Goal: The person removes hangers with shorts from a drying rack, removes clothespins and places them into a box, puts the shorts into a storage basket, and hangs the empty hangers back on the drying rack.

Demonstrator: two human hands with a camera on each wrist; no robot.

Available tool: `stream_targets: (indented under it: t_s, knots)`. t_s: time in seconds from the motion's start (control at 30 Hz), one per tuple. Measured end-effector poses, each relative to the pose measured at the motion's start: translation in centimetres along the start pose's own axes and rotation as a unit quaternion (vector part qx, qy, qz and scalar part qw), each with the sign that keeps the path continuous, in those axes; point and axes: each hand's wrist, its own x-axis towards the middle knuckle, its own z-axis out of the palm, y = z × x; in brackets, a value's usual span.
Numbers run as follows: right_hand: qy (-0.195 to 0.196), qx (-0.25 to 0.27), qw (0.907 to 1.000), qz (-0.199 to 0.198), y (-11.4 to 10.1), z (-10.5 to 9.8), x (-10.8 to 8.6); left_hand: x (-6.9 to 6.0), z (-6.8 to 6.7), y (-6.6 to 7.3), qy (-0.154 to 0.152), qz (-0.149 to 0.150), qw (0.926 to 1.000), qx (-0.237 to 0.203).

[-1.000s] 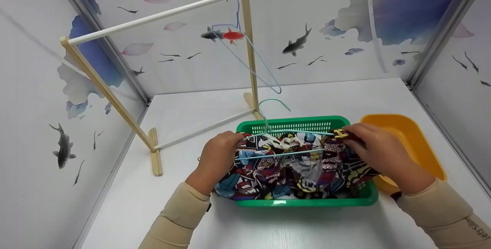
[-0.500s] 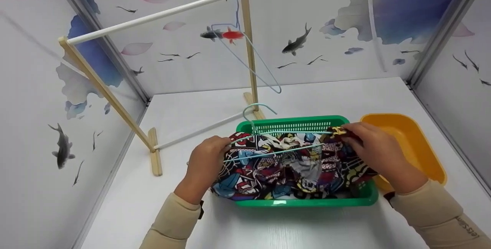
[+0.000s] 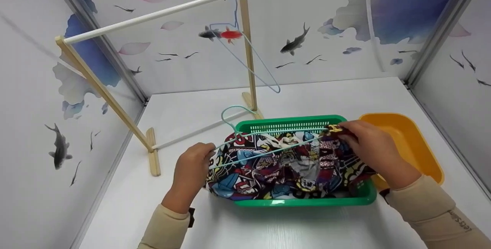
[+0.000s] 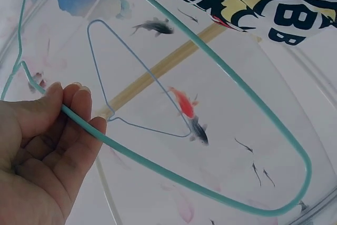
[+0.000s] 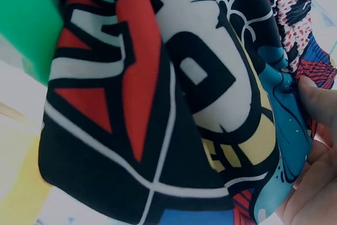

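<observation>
My left hand pinches the wire of a mint-green hanger between thumb and fingertips, near its hook. The hanger lies over a crumpled garment with a comic-style print, its hook towards the back. My right hand grips a gathered edge of this garment at the hanger's right end, which the cloth hides. In the right wrist view, the thumb presses on the fabric while loose cloth hangs before the camera. The garment lies in and over a green basket, spilling past its left side.
Behind and to the left stands a wooden rack with a white bar. A blue hanger hangs from the bar's right end. An orange basin stands against the basket's right side. Printed wall panels enclose the table.
My left hand has moved left and slightly down, drawing the hanger and its hook leftwards. More of the garment's left part shows. My right hand has barely moved.
</observation>
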Motion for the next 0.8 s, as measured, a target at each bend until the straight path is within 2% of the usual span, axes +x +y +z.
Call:
stream_targets:
  t_s: [0.3, 0.6, 0.8]
  knots:
    - [-0.051, 0.017, 0.9983, 0.022, -0.4, 1.3, 1.6, -1.0, -1.0, -0.9, 0.019, -0.012, 0.9997, 0.01]
    - [-0.106, 0.003, 0.9944, 0.009, -1.0, 3.5, 3.5, -2.1, -2.3, -1.4, 0.041, -0.022, 0.9988, 0.015]
    - [-0.13, -0.022, 0.9913, -0.007, -1.1, 5.3, 4.5, -2.4, -2.6, -1.1, 0.039, -0.03, 0.9987, 0.013]
